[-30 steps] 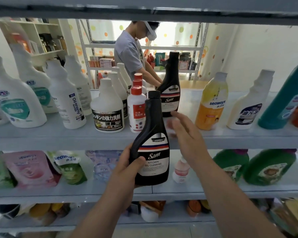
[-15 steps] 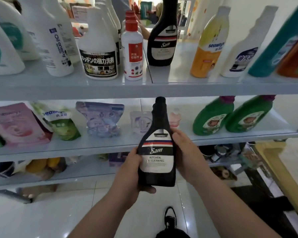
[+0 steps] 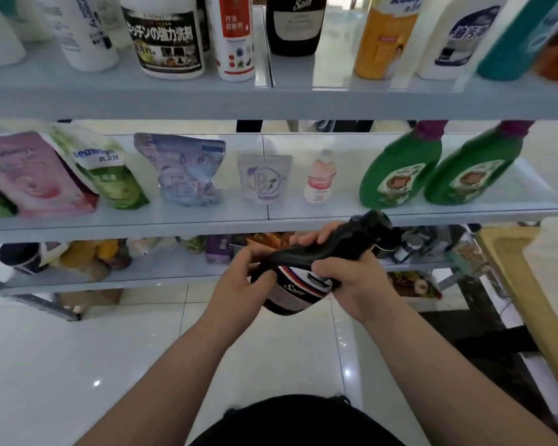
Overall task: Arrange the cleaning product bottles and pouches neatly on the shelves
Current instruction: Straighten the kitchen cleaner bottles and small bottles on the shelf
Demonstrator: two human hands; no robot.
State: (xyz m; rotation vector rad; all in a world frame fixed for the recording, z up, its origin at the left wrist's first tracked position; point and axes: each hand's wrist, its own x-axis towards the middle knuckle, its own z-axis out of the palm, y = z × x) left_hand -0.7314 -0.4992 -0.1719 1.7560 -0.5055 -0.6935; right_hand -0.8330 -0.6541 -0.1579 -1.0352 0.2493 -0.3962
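Hands both clamped on one thing: left hand (image 3: 239, 284) gripping the neck and shoulder of the black Sam bottle (image 3: 292, 296), right hand (image 3: 351, 286) curled round its right side, thumb across the label. Held in the air, tilted, cap up and to the right, just before the front edge of the middle shelf (image 3: 142, 227). Behind that edge, green bottles (image 3: 400, 169) at right, pouches (image 3: 187, 169) at left.

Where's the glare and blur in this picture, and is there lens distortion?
Head view: glare spots on the glossy floor; the teal bottle at the right edge leans outward, likely wide-angle distortion, and looks smeared; the neck of the black bottle is motion-blurred.
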